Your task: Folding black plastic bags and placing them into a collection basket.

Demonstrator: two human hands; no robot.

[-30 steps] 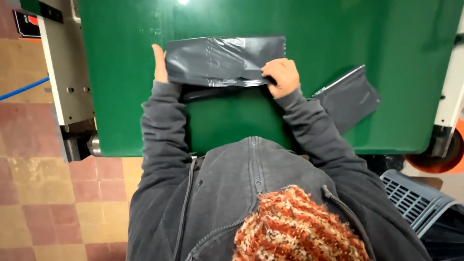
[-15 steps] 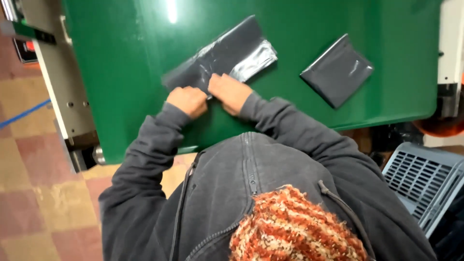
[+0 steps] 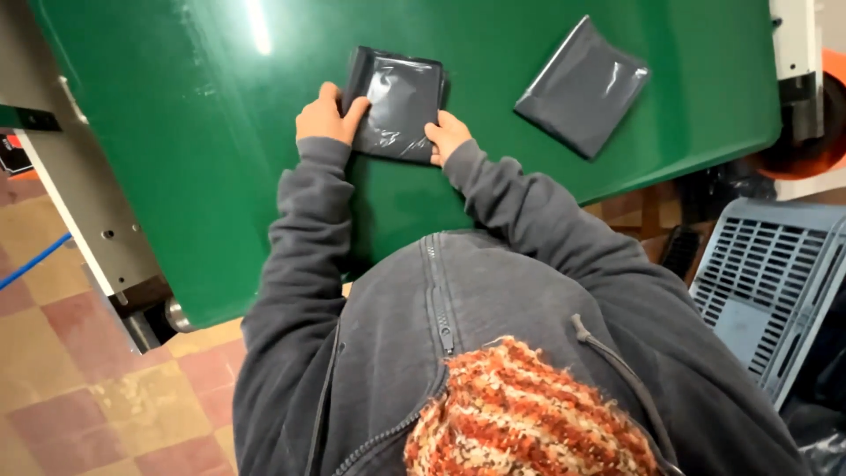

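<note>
A dark grey plastic bag (image 3: 401, 101), folded into a compact rectangle, lies flat on the green table (image 3: 211, 176). My left hand (image 3: 324, 119) grips its left edge, fingers laid over the plastic. My right hand (image 3: 448, 137) holds the bag's lower right corner. Both arms are in grey hoodie sleeves. A second folded grey bag (image 3: 582, 86) lies on the table to the right, apart from both hands.
A grey-blue slatted plastic crate (image 3: 767, 282) stands on the floor at the right. A grey metal frame (image 3: 79, 211) runs along the table's left side. The tiled floor (image 3: 62, 388) carries a blue cable (image 3: 31, 262). An orange part (image 3: 815, 132) sits past the table's right edge.
The bag went from a wide strip held at both ends to a smaller folded rectangle. My hands moved together onto its left edge and lower right corner.
</note>
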